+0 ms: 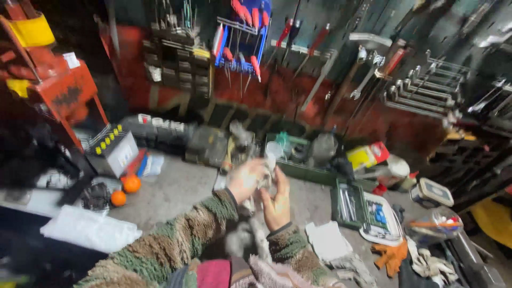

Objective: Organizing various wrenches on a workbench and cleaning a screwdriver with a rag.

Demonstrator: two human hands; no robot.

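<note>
My left hand (245,178) and my right hand (277,201) are raised together over the grey workbench (181,192), both in fuzzy green-brown sleeves. Between them they grip a pale grey-white piece of cloth (268,161); it is blurred, and a grey part of it seems to hang down below the hands. My left hand closes on its upper part, while my right hand holds it from the right with the palm turned inward.
Two orange balls (126,190) lie at the left near a white box with yellow knobs (113,151). A green tray (312,170), an open tool case (348,202), rags and orange gloves (391,257) lie to the right. Wrenches (421,90) and screwdrivers (242,37) hang on the back wall.
</note>
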